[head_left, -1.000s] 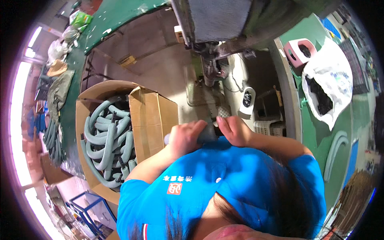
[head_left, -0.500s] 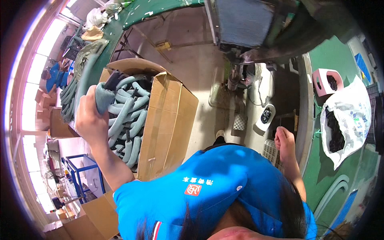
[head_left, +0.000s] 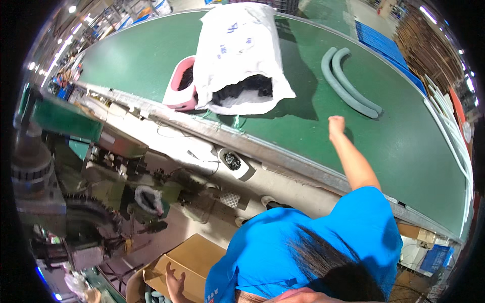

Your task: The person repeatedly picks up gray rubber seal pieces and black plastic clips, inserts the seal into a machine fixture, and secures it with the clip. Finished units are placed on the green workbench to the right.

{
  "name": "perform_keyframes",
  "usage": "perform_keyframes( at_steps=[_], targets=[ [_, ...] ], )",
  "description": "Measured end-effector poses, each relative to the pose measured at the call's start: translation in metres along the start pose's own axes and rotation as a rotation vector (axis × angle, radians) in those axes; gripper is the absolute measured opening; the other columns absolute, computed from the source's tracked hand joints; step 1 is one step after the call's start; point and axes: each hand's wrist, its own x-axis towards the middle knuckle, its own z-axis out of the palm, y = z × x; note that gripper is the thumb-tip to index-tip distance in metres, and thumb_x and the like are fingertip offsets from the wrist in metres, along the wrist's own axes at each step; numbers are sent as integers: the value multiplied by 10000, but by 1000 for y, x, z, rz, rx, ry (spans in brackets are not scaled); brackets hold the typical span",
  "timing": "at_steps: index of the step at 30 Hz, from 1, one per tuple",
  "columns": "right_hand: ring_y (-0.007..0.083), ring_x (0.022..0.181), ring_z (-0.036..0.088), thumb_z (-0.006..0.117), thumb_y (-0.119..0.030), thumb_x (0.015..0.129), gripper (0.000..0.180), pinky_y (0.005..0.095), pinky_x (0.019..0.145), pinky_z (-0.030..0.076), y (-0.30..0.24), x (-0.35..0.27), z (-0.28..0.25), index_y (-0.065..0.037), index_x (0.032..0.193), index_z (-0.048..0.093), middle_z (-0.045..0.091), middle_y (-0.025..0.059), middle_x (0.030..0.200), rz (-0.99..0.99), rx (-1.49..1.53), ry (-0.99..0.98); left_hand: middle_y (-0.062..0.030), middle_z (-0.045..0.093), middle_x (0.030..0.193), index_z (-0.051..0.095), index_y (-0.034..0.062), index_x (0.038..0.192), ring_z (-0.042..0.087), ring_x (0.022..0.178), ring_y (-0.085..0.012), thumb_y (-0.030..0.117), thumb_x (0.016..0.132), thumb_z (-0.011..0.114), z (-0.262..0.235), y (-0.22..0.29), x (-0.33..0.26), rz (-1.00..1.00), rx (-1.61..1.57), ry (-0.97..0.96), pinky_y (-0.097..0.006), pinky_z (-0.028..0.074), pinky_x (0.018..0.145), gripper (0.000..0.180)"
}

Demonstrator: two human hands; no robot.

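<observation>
My right hand [head_left: 337,124] reaches out over the green tabletop [head_left: 283,144], its fingers curled in and nothing seen sticking out of them. Just beyond it lie two curved grey-green foam tubes [head_left: 346,91], side by side and apart from the hand. Low in the picture, my left hand [head_left: 175,284] has its fingers spread and holds nothing. It is beside the cardboard box [head_left: 194,260], where a few more grey-green tubes [head_left: 153,295] show at the lower edge.
A white sack [head_left: 240,45] with black pieces in its mouth lies on the table beside a pink container [head_left: 177,93]. Below the table edge stands a white scoop-shaped container [head_left: 234,164] of black parts. Dark machinery [head_left: 91,202] fills the left. White tubes [head_left: 449,136] lie along the far right.
My view has swung right, from the box to the table. The foam tube that was in my left hand is out of it, and that hand has opened. My right arm has stretched over the table.
</observation>
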Motion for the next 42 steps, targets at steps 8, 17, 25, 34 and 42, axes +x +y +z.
perform_keyframes(
  at_steps=[8, 17, 25, 34, 42],
  targets=[
    [379, 1083, 572, 520, -153, 810, 529, 486, 904, 457, -19, 122, -105, -82, 1314, 376, 594, 226, 1147, -170, -1048, -132, -206, 509, 1248, 492, 71, 1265, 502, 1115, -366, 201, 744, 685, -4, 86, 41, 185, 442, -47, -430, 433, 908, 571],
    [424, 841, 598, 652, -324, 698, 390, 504, 729, 476, -97, 53, -68, -37, 951, 576, 632, 228, 866, -876, -1043, -223, -139, 602, 1013, 521, 144, 1180, 583, 970, -327, 194, 764, 603, 79, 206, 55, 381, 277, -173, -445, 476, 815, 427],
    [260, 556, 519, 651, -182, 720, 241, 361, 561, 429, -270, -107, -112, -3, 865, 580, 577, 155, 685, -1084, -367, -305, -126, 599, 994, 542, 91, 1161, 578, 980, -308, 144, 720, 646, 80, 256, 37, 584, 314, -71, -424, 478, 832, 456],
    [299, 601, 578, 722, -437, 642, 432, 411, 511, 449, -308, -275, -46, -84, 820, 545, 528, 98, 657, -1809, -397, -1571, -107, 511, 1295, 522, 179, 1243, 473, 1242, -220, 162, 810, 536, 10, 376, -29, 1371, 204, 711, -499, 356, 998, 433],
    [254, 751, 649, 614, -333, 842, 297, 355, 730, 501, -225, -212, 153, -58, 945, 661, 670, 145, 810, -971, -346, -1381, -110, 634, 871, 581, 122, 1066, 641, 833, -303, 159, 654, 720, 48, 269, -26, 524, -73, 60, -363, 523, 704, 436]
  ],
)
